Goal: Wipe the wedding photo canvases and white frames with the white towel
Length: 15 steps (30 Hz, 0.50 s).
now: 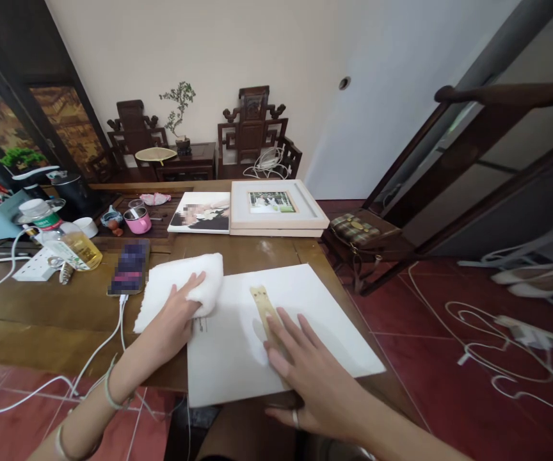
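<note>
My left hand (178, 320) rests on a fluffy white towel (161, 282), with part of the towel bunched between thumb and fingers. To its right lies a flat white board (238, 378) on the table's front edge, slightly under the towel's side. A few small dark marks show on the board beside my left hand. My right hand (300, 358) is spread over the board, wearing a ring. Its fingertips touch a flat yellowish strip (261, 302) with dark spots at its far end; the strip's near end is hidden under the fingers.
Behind the board are a framed photo (281, 221) and a photo panel (200, 221). On the left of the wooden table (31, 314) are a phone (130, 266) on a cable, a pink cup (138, 222), a bottle (82, 250) and a power strip (36, 264). A chair (367, 224) stands right.
</note>
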{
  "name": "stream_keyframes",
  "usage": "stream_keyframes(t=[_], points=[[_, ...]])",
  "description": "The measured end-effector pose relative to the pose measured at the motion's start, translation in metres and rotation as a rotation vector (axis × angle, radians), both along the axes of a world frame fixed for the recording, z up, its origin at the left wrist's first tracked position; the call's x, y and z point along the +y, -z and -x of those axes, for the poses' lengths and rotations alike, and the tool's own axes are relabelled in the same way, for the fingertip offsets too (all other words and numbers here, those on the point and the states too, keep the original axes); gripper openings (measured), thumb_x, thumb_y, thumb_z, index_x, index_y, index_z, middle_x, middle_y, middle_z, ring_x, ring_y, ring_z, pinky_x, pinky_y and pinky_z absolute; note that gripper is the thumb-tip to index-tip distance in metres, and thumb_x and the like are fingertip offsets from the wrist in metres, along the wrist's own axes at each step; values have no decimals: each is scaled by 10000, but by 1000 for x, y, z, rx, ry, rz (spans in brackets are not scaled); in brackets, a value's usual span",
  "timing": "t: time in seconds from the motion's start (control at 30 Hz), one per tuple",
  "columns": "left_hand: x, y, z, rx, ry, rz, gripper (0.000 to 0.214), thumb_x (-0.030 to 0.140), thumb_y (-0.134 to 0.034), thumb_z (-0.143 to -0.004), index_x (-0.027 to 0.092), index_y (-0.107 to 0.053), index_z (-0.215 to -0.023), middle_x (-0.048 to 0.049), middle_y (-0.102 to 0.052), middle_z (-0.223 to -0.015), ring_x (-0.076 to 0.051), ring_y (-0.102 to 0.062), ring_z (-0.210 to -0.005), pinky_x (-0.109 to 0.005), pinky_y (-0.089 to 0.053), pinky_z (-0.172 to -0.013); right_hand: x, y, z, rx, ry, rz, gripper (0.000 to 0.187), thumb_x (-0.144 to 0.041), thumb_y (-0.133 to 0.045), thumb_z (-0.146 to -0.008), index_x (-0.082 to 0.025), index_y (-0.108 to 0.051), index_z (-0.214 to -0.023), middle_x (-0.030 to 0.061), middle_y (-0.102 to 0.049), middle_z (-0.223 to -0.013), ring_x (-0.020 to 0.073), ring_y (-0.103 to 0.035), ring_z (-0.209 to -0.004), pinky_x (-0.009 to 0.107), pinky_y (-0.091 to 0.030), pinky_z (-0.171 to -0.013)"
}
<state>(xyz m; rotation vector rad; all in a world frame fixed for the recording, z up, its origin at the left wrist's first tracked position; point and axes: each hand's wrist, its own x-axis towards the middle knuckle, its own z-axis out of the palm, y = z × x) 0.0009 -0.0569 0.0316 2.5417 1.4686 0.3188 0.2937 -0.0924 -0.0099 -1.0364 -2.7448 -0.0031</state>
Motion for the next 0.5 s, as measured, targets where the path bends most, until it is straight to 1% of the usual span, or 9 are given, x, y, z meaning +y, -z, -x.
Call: stream_keyframes(t=[0.1,0.2,0.27,0.33,0.4,0.47,0.5], points=[[4,-3,-2,-14,-4,52,401,-71,-347,-676,150,-581,-916,-138,-250,-1552,-267,-152,-1459,-602,-219,-1135,-7,4,-1,-3,-46,-66,588,-583,-668,-711,-168,-629,-1126,246,-513,-1375,483,-330,-1353,666,-307,-1031],[7,-9,0,-49,-11,72,380,-49,-369,-689,171,-596,-899,-113,-324,-1527,-273,-231,-1441,-572,-273,-1122,-12,5,-4,-30,-98,-151,596,-515,-704,-706,-177,-586,-1182,245,-538,-1355,495,-403,-1303,675,-360,-988],[10,-13,3,-101,-20,65,311,-24,-395,-700,177,-601,-818,-106,-416,-1477,-291,-350,-1389,-516,-352,-1092,-14,1,-6,-40,-140,-210,595,-462,-710,-718,-160,-566,-1210,260,-544,-1346,506,-441,-1270,685,-394,-951],[12,-15,8,-178,-50,46,237,16,-426,-716,179,-596,-740,-106,-565,-1343,-294,-520,-1252,-441,-446,-1016,-14,-5,-11,-35,-198,-274,549,-386,-687,-752,-140,-564,-1227,260,-568,-1321,500,-491,-1230,673,-439,-914],[13,-17,14,-243,-109,23,171,79,-464,-747,183,-595,-715,-86,-689,-1104,-267,-644,-1028,-383,-515,-898,-13,-11,-20,1,-251,-315,515,-304,-641,-791,-143,-554,-1273,219,-589,-1314,459,-536,-1205,617,-493,-893],[13,-17,19,-286,-175,-11,109,146,-505,-770,188,-591,-717,-56,-706,-919,-236,-661,-871,-347,-535,-812,-12,-18,-33,79,-272,-316,528,-257,-577,-831,-175,-512,-1348,147,-585,-1341,395,-548,-1222,538,-530,-892],[12,-16,21,-303,-190,-23,94,162,-519,-775,190,-583,-712,-49,-701,-886,-226,-657,-847,-332,-534,-797,-11,-21,-40,128,-263,-314,534,-250,-536,-853,-189,-485,-1382,117,-576,-1356,369,-539,-1241,511,-535,-898]])
